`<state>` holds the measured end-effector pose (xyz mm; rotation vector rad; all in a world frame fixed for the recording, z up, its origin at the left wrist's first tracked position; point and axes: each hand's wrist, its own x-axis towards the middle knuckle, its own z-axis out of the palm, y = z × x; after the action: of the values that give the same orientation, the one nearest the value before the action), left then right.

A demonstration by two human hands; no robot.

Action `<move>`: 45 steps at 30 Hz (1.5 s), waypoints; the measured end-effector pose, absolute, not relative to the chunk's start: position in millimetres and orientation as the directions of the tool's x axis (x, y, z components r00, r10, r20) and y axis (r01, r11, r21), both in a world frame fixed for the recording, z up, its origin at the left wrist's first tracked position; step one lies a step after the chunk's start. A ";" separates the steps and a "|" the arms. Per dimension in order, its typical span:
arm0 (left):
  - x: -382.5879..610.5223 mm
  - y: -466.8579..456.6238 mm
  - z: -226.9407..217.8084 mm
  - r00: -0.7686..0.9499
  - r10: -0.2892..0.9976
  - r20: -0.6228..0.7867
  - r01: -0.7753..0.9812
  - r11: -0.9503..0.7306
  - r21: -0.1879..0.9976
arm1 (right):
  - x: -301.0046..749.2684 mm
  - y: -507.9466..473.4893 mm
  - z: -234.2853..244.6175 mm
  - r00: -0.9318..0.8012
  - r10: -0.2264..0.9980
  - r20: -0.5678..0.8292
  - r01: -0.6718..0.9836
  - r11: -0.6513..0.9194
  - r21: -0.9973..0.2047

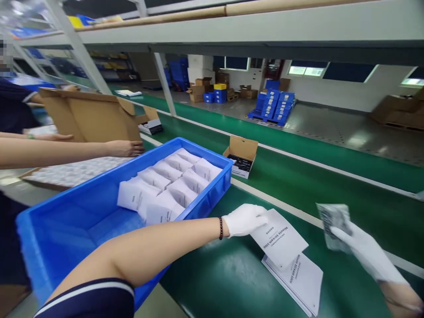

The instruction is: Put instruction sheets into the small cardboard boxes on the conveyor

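Note:
My left hand, in a white glove, pinches the corner of a white booklet printed "Minute Stream 1000". The booklet is lifted at an angle over a stack of matching booklets lying on the green work surface. Off to the right, my right hand, also gloved, grips a clear plastic bag with something greyish inside that I cannot make out. Under my left arm stands a blue bin, its far part lined with rows of white printed packets.
A small open carton with black items sits on the green conveyor; another open carton is farther left. At left, a co-worker's hands hold a large cardboard box. A shelf beam crosses overhead.

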<state>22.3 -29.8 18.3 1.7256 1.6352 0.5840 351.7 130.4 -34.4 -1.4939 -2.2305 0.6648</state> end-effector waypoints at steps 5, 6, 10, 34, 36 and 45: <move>23.8 -31.0 15.7 0.091 0.978 -0.189 0.595 0.099 0.798 | 242.1 138.5 13.8 -0.660 0.749 0.060 0.663 0.618 -0.422; 23.2 -30.7 16.3 0.100 0.978 -0.181 0.625 0.080 0.777 | 215.6 139.3 23.7 -0.716 0.694 0.070 0.645 0.697 -0.314; 18.5 -28.4 22.4 0.150 0.982 -0.115 0.722 -0.029 0.691 | 119.4 149.0 52.4 -0.874 0.481 0.069 0.486 0.866 0.118; 11.5 -15.1 22.9 0.447 0.840 -0.309 0.838 -0.272 0.473 | 42.4 252.6 -41.5 -0.797 0.604 0.002 0.598 0.790 -0.138; 10.4 -13.0 21.2 0.413 0.849 -0.328 0.841 -0.218 0.495 | 46.2 261.9 -59.3 -0.754 0.656 0.019 0.640 0.742 -0.198; 4.3 -12.8 14.4 0.146 0.968 -0.204 0.756 0.024 0.654 | 102.3 220.6 -30.0 -0.724 0.680 0.113 0.630 0.719 -0.294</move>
<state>4.3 -12.8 14.4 1.7774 1.6553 0.4158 102.3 220.6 -30.0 -1.0472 -2.7112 0.3477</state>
